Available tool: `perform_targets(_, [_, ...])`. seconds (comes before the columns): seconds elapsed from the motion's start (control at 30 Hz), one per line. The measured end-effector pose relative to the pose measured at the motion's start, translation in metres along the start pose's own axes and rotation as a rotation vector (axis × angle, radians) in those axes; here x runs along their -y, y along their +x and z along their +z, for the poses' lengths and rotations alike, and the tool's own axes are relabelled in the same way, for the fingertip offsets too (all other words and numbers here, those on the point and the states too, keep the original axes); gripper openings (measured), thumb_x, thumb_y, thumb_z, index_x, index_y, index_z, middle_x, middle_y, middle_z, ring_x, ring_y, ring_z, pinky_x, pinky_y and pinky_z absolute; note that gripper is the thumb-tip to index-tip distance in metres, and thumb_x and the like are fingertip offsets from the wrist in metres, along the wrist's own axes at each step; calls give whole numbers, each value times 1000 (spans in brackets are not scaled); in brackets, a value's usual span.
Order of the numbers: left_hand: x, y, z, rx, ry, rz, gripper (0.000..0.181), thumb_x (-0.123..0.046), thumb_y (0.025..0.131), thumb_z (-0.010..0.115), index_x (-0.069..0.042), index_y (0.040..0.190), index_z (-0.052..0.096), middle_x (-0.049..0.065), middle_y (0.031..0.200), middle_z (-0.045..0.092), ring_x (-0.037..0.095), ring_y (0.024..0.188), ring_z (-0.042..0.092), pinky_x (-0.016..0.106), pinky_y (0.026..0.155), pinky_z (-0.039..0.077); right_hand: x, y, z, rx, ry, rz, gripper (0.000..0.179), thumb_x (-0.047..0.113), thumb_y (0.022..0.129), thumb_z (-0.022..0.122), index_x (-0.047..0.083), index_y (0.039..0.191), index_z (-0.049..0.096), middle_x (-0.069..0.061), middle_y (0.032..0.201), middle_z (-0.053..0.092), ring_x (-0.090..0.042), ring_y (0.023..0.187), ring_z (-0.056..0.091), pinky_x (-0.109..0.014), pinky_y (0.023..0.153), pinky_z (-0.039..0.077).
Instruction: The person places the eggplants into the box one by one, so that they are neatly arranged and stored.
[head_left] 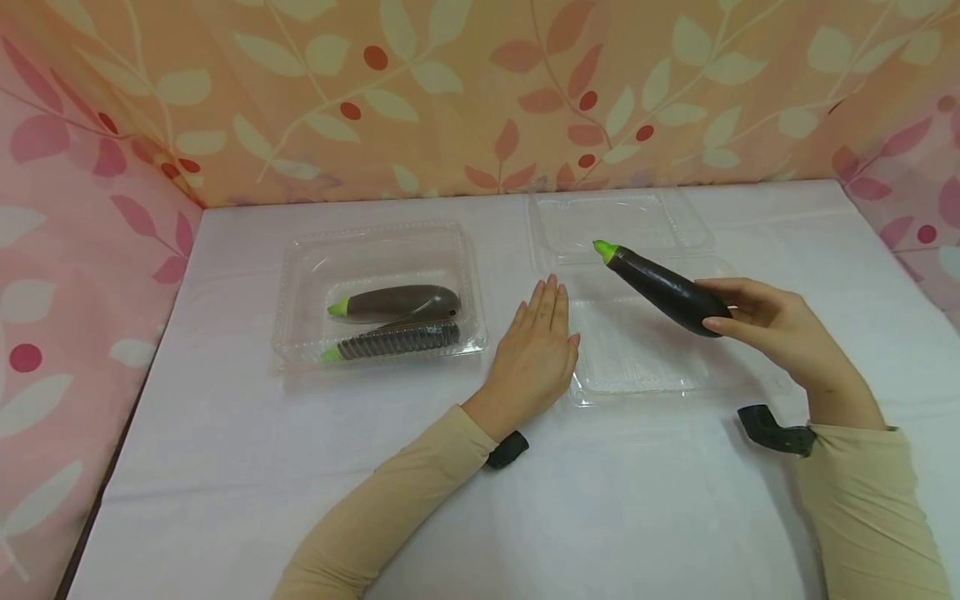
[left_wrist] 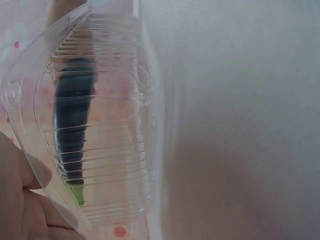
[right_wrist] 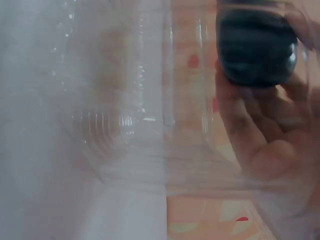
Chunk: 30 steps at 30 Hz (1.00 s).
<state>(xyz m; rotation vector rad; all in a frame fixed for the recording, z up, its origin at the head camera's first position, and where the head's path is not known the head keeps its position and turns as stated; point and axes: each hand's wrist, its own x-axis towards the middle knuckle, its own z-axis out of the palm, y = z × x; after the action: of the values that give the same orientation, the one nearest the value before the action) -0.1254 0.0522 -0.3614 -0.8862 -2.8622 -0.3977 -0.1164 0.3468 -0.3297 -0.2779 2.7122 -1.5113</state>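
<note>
My right hand pinches a dark eggplant by its thick end, thumb on one side and fingers on the other. The green stem end points to the far left, above an open clear plastic clamshell box. Through the box wall, the right wrist view shows the rounded end of the eggplant among the fingers. With straight fingers, my left hand rests against the left side of this box. In the left wrist view its fingers touch the rim, and the eggplant shows through the ribbed plastic.
A closed clear clamshell box on the left contains two eggplants, one seen through the ribbed wall. The open box's lid lies folded back behind it. Patterned cloth walls border the white tabletop.
</note>
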Motion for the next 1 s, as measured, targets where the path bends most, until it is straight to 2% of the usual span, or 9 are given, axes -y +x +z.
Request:
perform_targets(0.13, [0,0,1,-2,-2,-4,57,-26,100,39,10,143,26,23,152,19,30,141,18,41,111,24,1,1,3,23,-35,8,43,-1,85,66,4,128,58,13,116,60,-3,96,57,-9,78,44])
perform_targets(0.33, [0,0,1,-7,1,0,57,-26,100,39,9,144,27,23,152,20,30,141,18,41,111,24,0,1,3,59,-58,-26,43,-1,85,66,3,127,58,11,118,59,-2,103,54,-8,84,41])
perform_targets(0.7, [0,0,0,-1,-7,-4,57,-26,100,39,9,143,27,23,152,19,30,141,17,41,111,23,-4,4,3,128,-125,-60,42,1,83,70,5,124,60,9,115,60,-1,103,55,-8,86,38])
perform_targets(0.87, [0,1,0,-6,5,0,57,-25,100,39,10,143,28,24,151,21,31,141,19,42,111,25,-3,3,5,137,-179,-34,43,5,81,74,10,122,63,10,110,62,0,101,54,-6,86,35])
perform_targets(1.0, [0,0,0,-4,6,-1,57,-26,100,39,10,143,28,24,152,21,31,141,19,42,111,25,-3,3,6,134,-231,3,44,9,78,77,13,120,65,6,110,63,5,101,52,-5,84,34])
